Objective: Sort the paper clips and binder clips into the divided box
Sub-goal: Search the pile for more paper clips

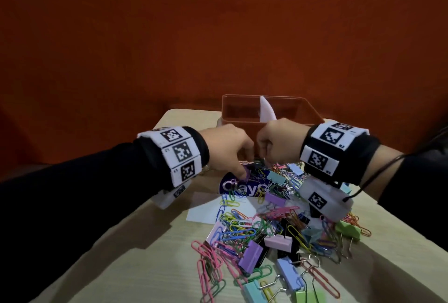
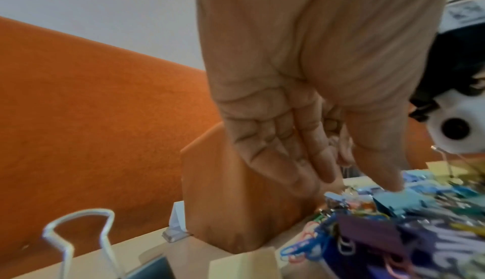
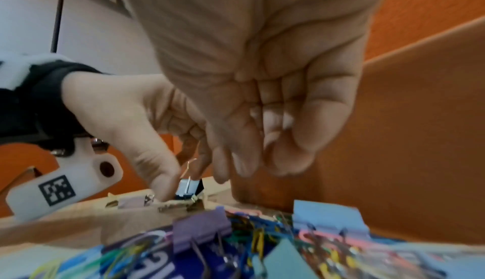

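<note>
The divided box (image 1: 269,113), brown and translucent with a pale divider (image 1: 266,108) standing in it, sat at the far edge of the table (image 1: 150,237). Both hands hung close together just in front of the box's near wall, over the far end of the clip pile.

The left hand (image 1: 228,147) reached down with its fingers pointing at the pile. From the head view its thumb pressed a purple binder clip (image 1: 319,174) lying on a dark blue packet (image 1: 242,187) with white lettering. In the right wrist view the thumb and fingers closed around a small blue binder clip (image 3: 189,188) with its wire handle sticking up, though blur left it unclear how firm that hold was.

The right hand (image 1: 281,142) was loosely curled, knuckles toward the box. In its own wrist view the fingers (image 3: 273,117) folded in toward the palm, and nothing could be seen held between them.

The pile of paper clips (image 1: 237,225) and binder clips (image 1: 251,256) spread from the box's near wall toward the person, mixed together in pink, blue, green, yellow, lilac and black. A white sheet of paper (image 1: 206,208) lay under the pile's left side, nearer than the box. No clip could be made out inside the box.
</note>
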Tool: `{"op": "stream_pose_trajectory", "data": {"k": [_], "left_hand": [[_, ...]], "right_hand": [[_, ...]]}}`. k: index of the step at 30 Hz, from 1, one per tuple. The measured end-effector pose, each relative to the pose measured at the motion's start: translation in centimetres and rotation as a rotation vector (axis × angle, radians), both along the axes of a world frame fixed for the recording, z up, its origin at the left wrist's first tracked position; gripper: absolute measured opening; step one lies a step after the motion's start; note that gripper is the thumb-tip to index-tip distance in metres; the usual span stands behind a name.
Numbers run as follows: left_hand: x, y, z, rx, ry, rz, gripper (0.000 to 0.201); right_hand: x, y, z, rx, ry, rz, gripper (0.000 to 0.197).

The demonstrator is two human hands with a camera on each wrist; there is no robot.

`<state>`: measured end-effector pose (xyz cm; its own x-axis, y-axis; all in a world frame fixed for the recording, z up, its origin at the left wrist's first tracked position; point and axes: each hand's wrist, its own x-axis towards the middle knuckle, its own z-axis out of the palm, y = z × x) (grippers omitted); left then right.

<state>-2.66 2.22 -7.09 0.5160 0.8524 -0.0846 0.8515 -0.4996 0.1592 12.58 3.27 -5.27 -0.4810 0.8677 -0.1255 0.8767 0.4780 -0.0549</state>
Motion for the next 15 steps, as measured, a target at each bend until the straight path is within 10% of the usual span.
{"op": "stream_pose_trajectory", "data": {"k": [7, 15], "left_hand": [[1.3, -0.2, -0.7, 0.033, 0.131, -0.094, 0.039], [-0.3, -0.4, 0.1, -0.074, -0.083, -0.005, 0.033]], "right_hand": [[-0.1, -0.3, -1.5, -0.030, -0.181, 0.005, 0.031], [1.0, -0.9, -1.0, -0.063, -0.092, -0.013, 0.021]]}}
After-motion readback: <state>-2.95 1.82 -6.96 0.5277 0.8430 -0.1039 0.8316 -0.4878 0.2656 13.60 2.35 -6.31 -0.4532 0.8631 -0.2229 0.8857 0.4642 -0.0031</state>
